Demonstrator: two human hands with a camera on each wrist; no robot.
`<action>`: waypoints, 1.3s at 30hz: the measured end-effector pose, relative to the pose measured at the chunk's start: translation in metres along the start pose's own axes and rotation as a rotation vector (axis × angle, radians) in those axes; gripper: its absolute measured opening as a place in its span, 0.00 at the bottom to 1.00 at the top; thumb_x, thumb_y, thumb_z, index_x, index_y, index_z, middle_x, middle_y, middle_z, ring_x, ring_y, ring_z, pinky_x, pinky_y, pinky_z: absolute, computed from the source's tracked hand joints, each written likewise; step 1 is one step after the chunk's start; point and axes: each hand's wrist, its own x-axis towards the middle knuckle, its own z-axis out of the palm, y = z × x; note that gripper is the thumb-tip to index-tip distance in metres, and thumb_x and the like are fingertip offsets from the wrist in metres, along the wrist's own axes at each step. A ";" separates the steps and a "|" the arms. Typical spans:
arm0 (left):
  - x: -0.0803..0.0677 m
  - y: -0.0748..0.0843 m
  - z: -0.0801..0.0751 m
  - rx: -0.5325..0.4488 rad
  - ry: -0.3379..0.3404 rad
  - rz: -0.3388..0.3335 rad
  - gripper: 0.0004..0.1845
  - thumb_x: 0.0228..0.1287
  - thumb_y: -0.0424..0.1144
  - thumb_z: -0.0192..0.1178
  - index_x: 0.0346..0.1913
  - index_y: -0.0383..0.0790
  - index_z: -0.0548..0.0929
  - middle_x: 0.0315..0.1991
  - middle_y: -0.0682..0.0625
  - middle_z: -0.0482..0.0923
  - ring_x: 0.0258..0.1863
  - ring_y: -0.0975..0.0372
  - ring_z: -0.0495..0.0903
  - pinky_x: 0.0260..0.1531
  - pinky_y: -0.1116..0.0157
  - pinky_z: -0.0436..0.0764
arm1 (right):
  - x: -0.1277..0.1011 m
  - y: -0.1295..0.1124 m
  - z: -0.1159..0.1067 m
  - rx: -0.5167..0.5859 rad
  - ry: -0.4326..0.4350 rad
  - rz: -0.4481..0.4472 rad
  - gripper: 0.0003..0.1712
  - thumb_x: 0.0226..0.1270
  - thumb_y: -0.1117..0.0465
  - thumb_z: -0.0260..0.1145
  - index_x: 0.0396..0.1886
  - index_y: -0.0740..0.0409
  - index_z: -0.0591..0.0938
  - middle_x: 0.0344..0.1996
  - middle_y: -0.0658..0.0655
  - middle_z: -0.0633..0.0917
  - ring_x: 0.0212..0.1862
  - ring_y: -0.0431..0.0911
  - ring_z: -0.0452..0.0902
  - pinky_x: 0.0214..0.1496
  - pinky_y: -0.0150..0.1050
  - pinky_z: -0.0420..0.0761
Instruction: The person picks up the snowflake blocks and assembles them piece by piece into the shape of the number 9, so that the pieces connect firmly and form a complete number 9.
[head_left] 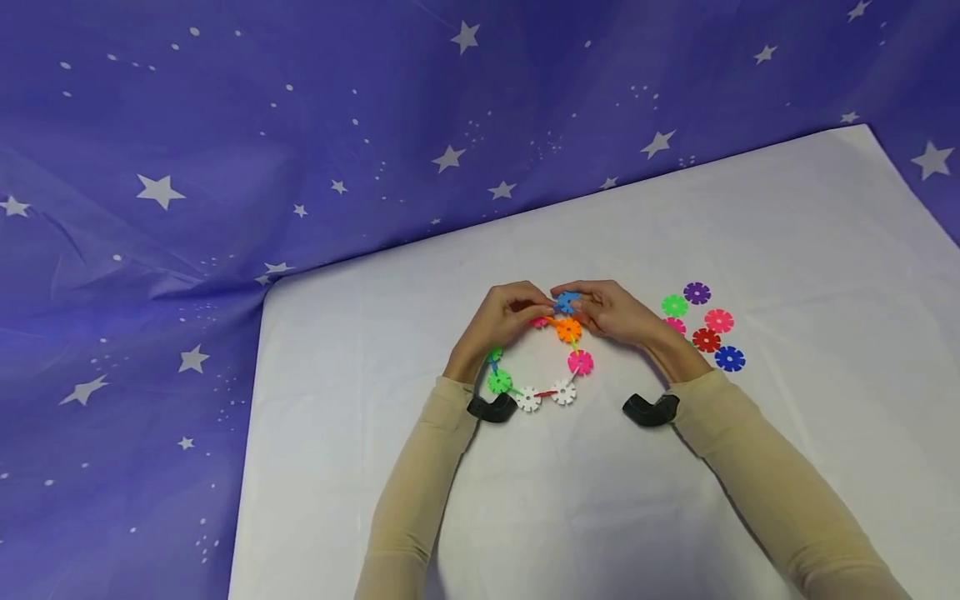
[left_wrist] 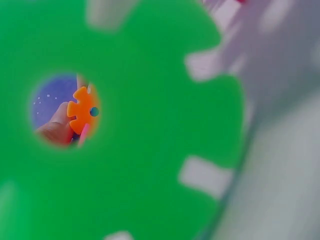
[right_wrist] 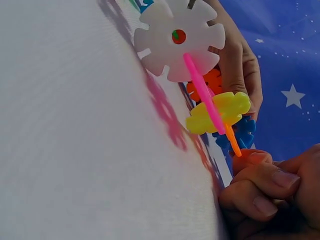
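ok so from what i can see you're a good way in. using the orange disc [head_left: 563, 332] as the landmark: the chain of slotted discs [head_left: 581, 362] runs from it toward you and curves round to its left, making most of a loop on the bench [head_left: 360, 467]. flat and edge-on pieces alternate, so plenty of joins look done already. two white discs [head_left: 564, 392] sit at the near side from the orange one, and a green disc [head_left: 499, 382] is over to its left.

your right hand [head_left: 611, 312], right of the orange disc, has its grip narrowed on a blue disc [head_left: 567, 302] just beyond it. your left hand [head_left: 513, 315], on the other side of the orange disc, is pinching in at the chain near a pink disc [head_left: 540, 322]. can't tell if the blue one is slotted in yet, fingers are in the way. the left stretch hides under your hand too, so no idea if the loop's closed.

what's left: i'd guess seating that blue one. at least six loose discs [head_left: 707, 340] lie well to the right of the orange disc, unjoined, if you want them.
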 end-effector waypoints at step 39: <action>-0.001 0.042 -0.012 0.467 -0.246 -0.072 0.20 0.69 0.44 0.60 0.60 0.39 0.80 0.52 0.48 0.80 0.52 0.60 0.77 0.60 0.65 0.73 | -0.069 -0.009 -0.088 -0.722 0.230 0.091 0.12 0.61 0.63 0.72 0.38 0.61 0.76 0.30 0.57 0.74 0.37 0.49 0.68 0.35 0.33 0.69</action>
